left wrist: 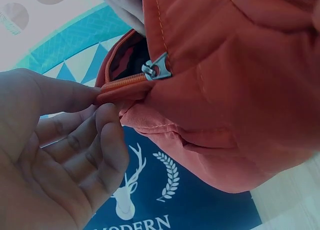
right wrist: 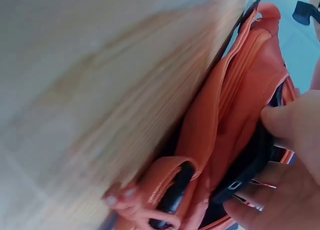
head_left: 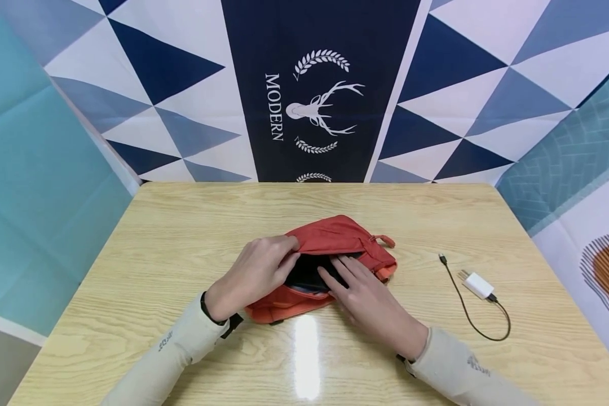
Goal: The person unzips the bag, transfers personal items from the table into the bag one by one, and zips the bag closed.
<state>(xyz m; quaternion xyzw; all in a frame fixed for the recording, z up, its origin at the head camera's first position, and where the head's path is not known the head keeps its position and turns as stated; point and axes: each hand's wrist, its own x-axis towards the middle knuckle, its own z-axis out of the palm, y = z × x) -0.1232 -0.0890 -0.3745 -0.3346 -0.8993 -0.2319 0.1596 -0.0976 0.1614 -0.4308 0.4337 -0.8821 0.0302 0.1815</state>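
A red zip bag (head_left: 330, 234) lies on the table with its opening towards me. My left hand (head_left: 264, 270) pinches the upper edge of the opening between thumb and forefinger. In the left wrist view the metal zip pull (left wrist: 159, 68) sits close to those fingertips. My right hand (head_left: 362, 299) reaches into the opening from the right. Its thumb and fingers hold a flat black device (right wrist: 246, 165) with rounded corners and a small oval port in its end. Much of that device is hidden inside the bag.
On the right of the wooden table (head_left: 182, 214) lies a white plug charger (head_left: 479, 285), with a short black USB cable (head_left: 469, 318) looped from it. A fabric zip tab (head_left: 384, 241) sticks out from the bag's right end. Patterned cloth (head_left: 325, 34) hangs behind the table.
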